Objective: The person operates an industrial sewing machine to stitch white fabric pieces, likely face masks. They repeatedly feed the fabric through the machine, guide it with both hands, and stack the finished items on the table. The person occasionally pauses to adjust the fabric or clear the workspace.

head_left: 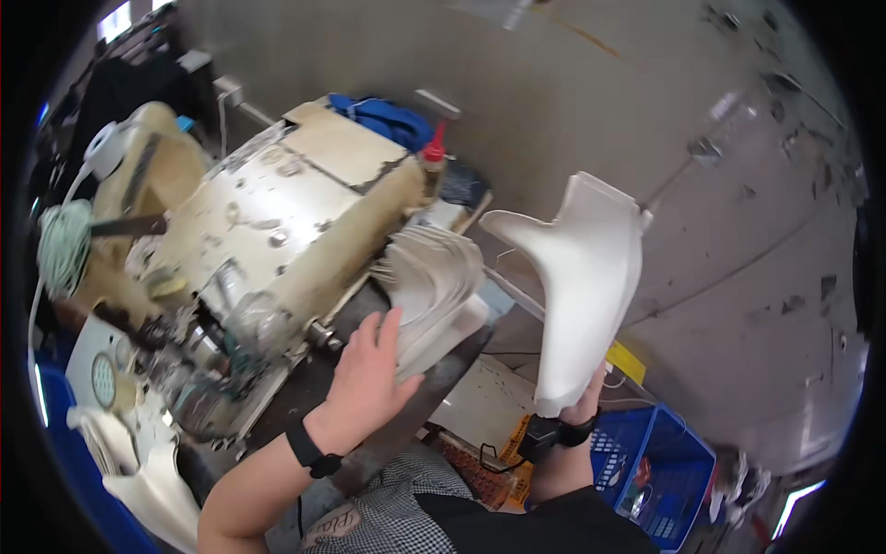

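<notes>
My right hand (585, 403) grips the lower end of a white, boot-shaped piece of smooth sheet material (591, 277). The piece stands up off to the right of the machine table, and it hides most of that hand's fingers. My left hand (367, 371) is open, its fingers stretched out against the near side of a stack of similar white pieces (434, 282). That stack lies on the table beside a cream-coloured sewing machine (277, 212). Whether the left fingertips press on the stack or only hover by it, I cannot tell.
Behind the stack stands a bottle with a red cap (434, 152), near a blue cloth (388, 120). More white pieces (152, 485) lie at the lower left by a blue container (78, 480). A blue plastic basket (678, 471) is on the floor, lower right. Mint-green thread (65, 245) hangs far left.
</notes>
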### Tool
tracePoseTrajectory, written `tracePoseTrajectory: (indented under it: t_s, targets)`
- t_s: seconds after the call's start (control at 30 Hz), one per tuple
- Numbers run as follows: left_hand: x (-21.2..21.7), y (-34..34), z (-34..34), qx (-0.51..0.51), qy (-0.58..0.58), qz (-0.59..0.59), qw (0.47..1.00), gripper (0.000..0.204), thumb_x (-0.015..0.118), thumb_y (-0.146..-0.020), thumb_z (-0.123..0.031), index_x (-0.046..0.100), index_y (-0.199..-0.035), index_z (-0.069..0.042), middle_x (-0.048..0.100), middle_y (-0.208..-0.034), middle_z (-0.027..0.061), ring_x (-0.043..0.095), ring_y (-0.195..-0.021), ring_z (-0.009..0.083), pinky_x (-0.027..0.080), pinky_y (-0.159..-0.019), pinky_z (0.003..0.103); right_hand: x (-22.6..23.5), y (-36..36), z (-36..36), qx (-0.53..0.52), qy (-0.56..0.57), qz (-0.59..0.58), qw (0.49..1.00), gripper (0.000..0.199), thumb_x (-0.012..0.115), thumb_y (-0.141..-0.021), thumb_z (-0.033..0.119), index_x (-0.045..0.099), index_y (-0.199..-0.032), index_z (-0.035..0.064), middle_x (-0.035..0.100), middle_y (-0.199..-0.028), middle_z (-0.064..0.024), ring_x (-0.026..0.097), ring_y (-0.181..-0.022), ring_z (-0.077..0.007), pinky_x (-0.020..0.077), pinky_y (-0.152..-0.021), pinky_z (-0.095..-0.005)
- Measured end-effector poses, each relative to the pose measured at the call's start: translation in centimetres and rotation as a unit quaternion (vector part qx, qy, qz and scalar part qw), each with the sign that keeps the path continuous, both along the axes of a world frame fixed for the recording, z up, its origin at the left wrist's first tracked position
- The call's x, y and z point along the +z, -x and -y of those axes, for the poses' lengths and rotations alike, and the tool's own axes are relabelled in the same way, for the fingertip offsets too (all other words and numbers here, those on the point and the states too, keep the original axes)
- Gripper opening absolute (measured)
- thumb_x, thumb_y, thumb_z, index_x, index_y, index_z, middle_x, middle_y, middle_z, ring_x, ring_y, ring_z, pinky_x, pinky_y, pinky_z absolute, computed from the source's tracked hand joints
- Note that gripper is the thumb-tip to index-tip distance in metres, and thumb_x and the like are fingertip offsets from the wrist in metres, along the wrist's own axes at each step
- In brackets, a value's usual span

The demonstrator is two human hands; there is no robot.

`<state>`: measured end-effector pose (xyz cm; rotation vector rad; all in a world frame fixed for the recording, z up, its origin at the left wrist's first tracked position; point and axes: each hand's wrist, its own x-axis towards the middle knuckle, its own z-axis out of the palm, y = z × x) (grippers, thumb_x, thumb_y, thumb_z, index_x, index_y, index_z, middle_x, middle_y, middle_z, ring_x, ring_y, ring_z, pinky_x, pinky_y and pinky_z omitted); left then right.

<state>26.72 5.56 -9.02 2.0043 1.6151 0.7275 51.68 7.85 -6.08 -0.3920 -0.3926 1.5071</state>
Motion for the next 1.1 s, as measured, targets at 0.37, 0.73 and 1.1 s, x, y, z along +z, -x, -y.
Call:
tracePoseTrajectory:
  t_s: [0.37, 0.73, 1.1]
  targets:
    - [-1.2, -0.6, -1.4, -0.014, 0.018, 0.044, 0.999, 0.057, 0.065, -0.077, -0.013, 0.04, -0.126, 0.001, 0.056, -0.111, 0.0263, 0.056, -0.101, 0.0439, 0.046, -0.087, 0.046, -5.2, -1.3, -1.3, -0.001, -0.052, 0.14, 0.989, 0.039, 0.049, -0.097, 0.013, 0.042, -0.132, -0.0016, 0.057, -0.12, -0.0095, 0.058, -0.104, -0.0152, 0.048, -0.087, -0.0264]
    - [-0.9, 0.6, -2.0, -0.06, 0.027, 0.093, 0.993, 0.054, 0.065, -0.076, -0.012, 0.043, -0.124, 0.002, 0.058, -0.107, 0.0254, 0.056, -0.099, 0.044, 0.047, -0.085, 0.045, -10.5, 7.7, -0.8, -0.043, 0.006, 0.4, 0.916, 0.037, 0.054, -0.094, 0.002, 0.04, -0.128, -0.0012, 0.058, -0.119, -0.0093, 0.058, -0.104, -0.013, 0.0467, -0.089, -0.0249]
    - [-3.3, -0.3, -0.9, 0.051, 0.065, -0.036, 0.996, 0.072, 0.069, -0.07, -0.008, 0.032, -0.131, 0.001, 0.06, -0.095, 0.0201, 0.063, -0.089, 0.0355, 0.052, -0.074, 0.042, -2.2, 2.1, -3.2, 0.17, -0.03, 0.84, 0.515, 0.027, 0.068, -0.086, 0.021, 0.06, -0.079, -0.003, 0.059, -0.058, -0.0031, 0.057, -0.048, -0.0098, 0.0446, -0.045, -0.0245]
